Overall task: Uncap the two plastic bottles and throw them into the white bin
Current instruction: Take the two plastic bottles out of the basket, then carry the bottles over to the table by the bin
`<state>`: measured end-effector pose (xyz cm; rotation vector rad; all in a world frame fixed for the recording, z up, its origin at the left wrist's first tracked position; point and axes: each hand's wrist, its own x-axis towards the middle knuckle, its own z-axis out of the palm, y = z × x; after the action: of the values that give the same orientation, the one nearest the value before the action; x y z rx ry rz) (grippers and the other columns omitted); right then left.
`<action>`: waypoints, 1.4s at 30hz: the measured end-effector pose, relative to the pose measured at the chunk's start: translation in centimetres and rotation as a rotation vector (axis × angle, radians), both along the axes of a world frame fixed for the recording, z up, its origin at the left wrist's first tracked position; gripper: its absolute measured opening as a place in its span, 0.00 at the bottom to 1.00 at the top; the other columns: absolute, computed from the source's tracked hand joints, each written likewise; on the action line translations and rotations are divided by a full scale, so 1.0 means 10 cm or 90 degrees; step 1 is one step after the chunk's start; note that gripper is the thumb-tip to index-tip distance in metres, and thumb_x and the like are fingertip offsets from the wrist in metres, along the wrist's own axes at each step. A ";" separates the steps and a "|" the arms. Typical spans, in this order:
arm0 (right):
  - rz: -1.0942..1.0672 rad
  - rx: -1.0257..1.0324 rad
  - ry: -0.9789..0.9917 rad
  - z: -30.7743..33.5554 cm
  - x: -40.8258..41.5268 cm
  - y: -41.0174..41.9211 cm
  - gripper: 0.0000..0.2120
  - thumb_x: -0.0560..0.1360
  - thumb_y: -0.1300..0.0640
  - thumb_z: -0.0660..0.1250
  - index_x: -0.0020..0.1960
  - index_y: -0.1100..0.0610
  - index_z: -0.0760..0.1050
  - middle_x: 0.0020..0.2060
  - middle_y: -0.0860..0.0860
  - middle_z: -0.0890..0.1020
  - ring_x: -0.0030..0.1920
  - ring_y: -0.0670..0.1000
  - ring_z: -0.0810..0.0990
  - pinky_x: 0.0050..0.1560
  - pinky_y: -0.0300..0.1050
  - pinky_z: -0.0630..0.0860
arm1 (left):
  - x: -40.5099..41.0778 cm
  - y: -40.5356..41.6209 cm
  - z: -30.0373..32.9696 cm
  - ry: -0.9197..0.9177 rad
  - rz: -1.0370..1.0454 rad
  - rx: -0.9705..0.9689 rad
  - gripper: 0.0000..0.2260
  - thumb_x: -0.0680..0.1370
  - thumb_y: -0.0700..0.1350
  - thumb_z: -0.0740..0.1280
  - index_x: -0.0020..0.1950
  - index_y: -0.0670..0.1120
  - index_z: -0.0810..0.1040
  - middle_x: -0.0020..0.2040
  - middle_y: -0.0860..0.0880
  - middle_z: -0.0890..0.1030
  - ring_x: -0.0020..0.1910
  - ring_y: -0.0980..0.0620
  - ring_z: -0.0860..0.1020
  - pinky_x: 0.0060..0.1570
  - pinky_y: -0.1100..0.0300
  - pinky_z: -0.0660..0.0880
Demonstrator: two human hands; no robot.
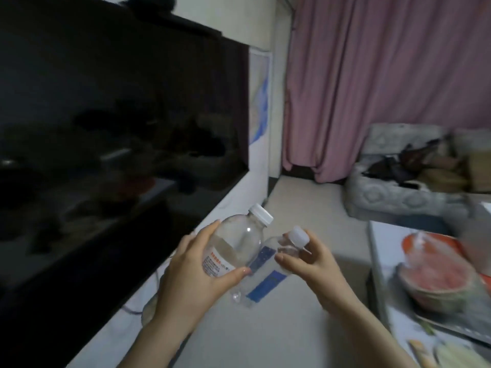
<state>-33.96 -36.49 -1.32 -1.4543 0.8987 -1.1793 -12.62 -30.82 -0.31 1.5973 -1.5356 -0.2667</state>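
The left hand (196, 272) gripped the red-label bottle (233, 248); the right hand (310, 264) pinched the blue-label bottle (268, 272), just right of it, near its cap (299, 236). Both remained capped. Uncapping appeared next, requiring a twist.

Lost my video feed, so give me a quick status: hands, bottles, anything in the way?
Left hand holds the red-label bottle; right hand holds the blue-label bottle near its neck. Both white caps on. White bin not in view. Nothing blocking.
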 end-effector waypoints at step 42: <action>-0.946 0.174 0.051 -1.19 -4.83 -6.70 0.14 0.67 0.56 0.75 0.45 0.48 0.71 0.42 0.43 0.79 0.40 0.33 0.77 0.36 0.32 0.72 | -5.32 -9.41 -0.80 -0.001 -0.633 0.152 0.36 0.60 0.55 0.79 0.65 0.59 0.70 0.58 0.52 0.74 0.55 0.51 0.76 0.53 0.55 0.73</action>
<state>-82.23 -103.47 -13.25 -0.4195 2.2365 -1.8610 -65.82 -124.91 -8.27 0.8593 -2.2578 -1.0099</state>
